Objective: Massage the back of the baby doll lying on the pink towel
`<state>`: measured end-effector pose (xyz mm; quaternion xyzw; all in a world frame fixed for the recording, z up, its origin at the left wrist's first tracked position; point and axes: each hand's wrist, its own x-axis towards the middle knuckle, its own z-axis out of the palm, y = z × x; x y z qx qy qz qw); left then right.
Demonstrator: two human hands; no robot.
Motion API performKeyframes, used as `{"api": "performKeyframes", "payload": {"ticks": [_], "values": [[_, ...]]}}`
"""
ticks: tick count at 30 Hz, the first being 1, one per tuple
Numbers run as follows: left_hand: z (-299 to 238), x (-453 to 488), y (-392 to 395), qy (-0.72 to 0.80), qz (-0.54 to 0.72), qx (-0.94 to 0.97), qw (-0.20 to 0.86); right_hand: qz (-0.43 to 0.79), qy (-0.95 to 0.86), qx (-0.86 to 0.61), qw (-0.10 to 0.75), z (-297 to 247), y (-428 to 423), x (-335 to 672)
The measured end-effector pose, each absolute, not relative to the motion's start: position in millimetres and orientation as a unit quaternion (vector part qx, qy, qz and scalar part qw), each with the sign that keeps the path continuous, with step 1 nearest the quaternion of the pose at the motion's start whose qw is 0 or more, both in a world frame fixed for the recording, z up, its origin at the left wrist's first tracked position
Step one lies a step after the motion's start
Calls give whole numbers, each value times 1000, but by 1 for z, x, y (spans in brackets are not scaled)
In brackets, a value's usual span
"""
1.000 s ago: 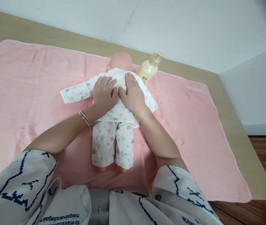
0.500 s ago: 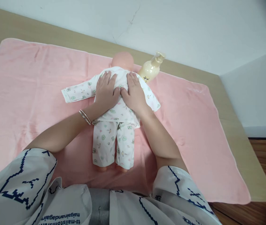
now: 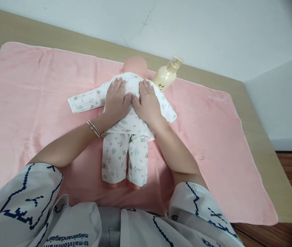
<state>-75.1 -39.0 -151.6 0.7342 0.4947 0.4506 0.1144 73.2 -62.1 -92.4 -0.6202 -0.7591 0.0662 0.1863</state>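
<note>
A baby doll [image 3: 125,151] in white printed pyjamas lies on a pink blanket [image 3: 32,89], its bald head [image 3: 135,64] pointing away from me. My left hand [image 3: 116,101] lies flat on the doll's upper back, fingers stretched out, with thin bangles on the wrist. My right hand [image 3: 148,104] lies flat beside it on the back, thumb touching the left thumb. Both hands hold nothing. One empty-looking sleeve [image 3: 85,100] stretches out to the left.
A cream pump bottle [image 3: 167,73] lies on the blanket just right of the doll's head. The blanket covers a wooden table [image 3: 267,144] set against a white wall. Wooden floor shows at the lower right.
Both hands have slid up the doll's back toward its shoulders over the last second; in the last half second they have barely moved.
</note>
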Motion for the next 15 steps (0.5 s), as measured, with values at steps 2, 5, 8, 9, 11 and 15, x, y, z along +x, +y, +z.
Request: {"api": "performKeyframes", "payload": {"ticks": [2, 5, 8, 9, 11, 15], "values": [[-154, -75, -34, 488, 446, 741, 118, 84, -770, -605, 184, -91, -54, 80], [-151, -76, -36, 477, 439, 754, 108, 81, -773, -606, 167, -86, -60, 77], [-145, -78, -45, 461, 442, 764, 92, 36, -763, -625, 159, -80, -78, 64], [-143, -79, -48, 458, 445, 765, 87, 21, -758, -631, 162, -78, -83, 61], [-142, -79, -52, 462, 452, 759, 81, 8, -752, -637, 169, -76, -88, 58], [-148, -77, -48, 496, 462, 730, 82, 59, -752, -633, 176, -78, -74, 70]]}}
